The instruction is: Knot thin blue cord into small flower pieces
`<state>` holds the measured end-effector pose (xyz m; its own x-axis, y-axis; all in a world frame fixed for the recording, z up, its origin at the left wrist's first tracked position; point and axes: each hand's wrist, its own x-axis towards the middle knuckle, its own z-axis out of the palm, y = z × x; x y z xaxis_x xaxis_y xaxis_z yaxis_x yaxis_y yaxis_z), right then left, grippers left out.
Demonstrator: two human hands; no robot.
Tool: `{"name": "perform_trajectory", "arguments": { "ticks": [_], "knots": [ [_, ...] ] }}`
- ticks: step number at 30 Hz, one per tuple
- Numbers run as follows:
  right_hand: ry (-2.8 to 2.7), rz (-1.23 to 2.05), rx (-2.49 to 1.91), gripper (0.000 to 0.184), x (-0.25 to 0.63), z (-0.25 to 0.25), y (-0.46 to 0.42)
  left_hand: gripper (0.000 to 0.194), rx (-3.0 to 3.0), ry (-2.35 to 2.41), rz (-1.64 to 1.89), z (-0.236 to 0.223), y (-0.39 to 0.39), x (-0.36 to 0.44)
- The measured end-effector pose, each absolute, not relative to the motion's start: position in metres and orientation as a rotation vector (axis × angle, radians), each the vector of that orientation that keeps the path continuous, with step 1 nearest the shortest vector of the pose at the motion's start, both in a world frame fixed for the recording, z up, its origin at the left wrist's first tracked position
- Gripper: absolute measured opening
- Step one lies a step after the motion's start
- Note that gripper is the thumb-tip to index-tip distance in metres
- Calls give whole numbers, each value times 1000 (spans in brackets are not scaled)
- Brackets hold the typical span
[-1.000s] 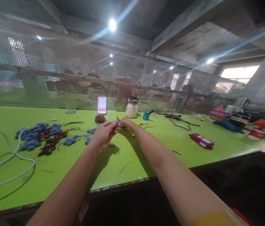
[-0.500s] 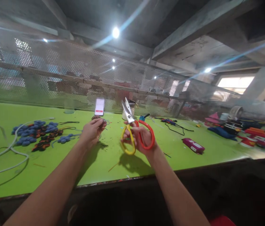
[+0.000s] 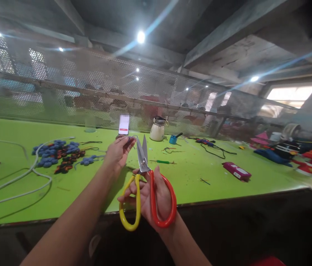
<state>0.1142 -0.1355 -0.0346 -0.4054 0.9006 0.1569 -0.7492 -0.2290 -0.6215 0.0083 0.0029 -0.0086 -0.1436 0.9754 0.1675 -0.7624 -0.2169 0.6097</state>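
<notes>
Lining a perforated screen [image 3: 106, 98], the green table [image 3: 194, 184] spreads beyond left grip [image 3: 116, 154] pinching yarn [image 3: 130, 140], right grip [image 3: 146, 202] clasping scissors [image 3: 143, 163].

Place: a workshop, textile craft type – bare concrete beams [image 3: 228, 42] and bright lamps [image 3: 141, 37] above a long green worktable [image 3: 200, 170]. Perforated screen [image 3: 106, 99] along the worktable's far edge; blue yarn flowers [image 3: 47, 161] on its left; scissors [image 3: 143, 163] at its near edge – thread scraps [image 3: 205, 181] lie on it.

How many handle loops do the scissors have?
2: the yellow loop, left, and the red loop, right, both on the scissors held in the right hand. None seems hidden.
</notes>
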Motion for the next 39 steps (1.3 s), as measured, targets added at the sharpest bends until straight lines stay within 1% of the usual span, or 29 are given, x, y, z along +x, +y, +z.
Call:
{"name": "perform_trajectory", "arguments": {
  "ticks": [4,7,10,13,22,26,34,39],
  "knots": [
    [-744,1870,-298,51,114,-36,-137,17,651,444,1652,-5,-2,8],
    [-724,1878,-323,55,113,-36,-136,15,655,438,1629,-5,-3,9],
    [-713,1865,-310,54,114,-33,-133,13,658,412,1603,-6,-4,9],
    [-693,1866,-297,53,115,-29,-131,15,669,407,1567,-5,-6,10],
    [-669,1845,-298,60,111,-28,-131,21,729,425,1489,-3,-9,12],
    [-686,1836,-309,58,111,-32,-139,23,704,477,1488,-1,-11,13],
    [-668,1832,-363,58,113,-36,-134,21,720,463,1493,1,-9,11],
    [-659,1843,-316,56,109,-37,-134,19,726,448,1494,0,-10,12]
  ]
}}
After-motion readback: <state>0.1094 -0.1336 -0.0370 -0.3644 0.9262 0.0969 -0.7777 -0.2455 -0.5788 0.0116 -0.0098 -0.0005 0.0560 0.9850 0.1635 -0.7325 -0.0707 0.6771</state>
